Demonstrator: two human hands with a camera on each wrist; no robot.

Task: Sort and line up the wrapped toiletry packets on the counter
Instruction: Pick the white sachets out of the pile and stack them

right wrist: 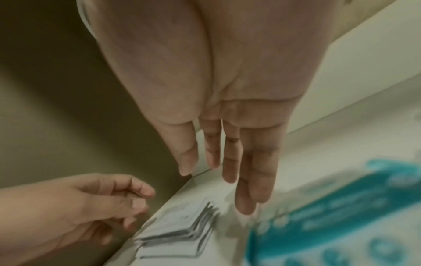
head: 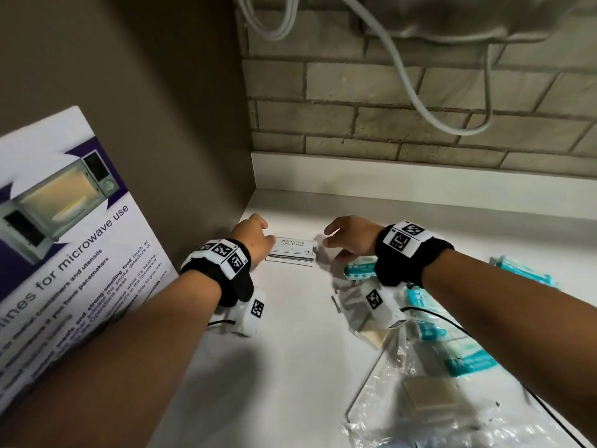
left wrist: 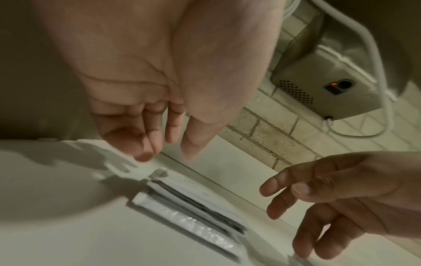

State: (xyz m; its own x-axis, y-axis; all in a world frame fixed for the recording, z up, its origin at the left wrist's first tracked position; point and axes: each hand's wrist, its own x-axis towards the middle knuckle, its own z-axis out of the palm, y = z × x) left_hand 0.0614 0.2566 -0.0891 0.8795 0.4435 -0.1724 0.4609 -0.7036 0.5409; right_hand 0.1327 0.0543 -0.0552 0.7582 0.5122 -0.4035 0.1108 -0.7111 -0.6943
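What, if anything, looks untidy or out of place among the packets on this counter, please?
The white shampoo sachets sit in a neat stack, but the teal-printed packets and crumpled clear plastic bag lie scattered at odd angles beside the right hand, unsorted.

The top packet [head: 292,246] reads "SHAMPOO WITH CONDITIONER"; the leaning poster [head: 64,221] reads "for microwave use".
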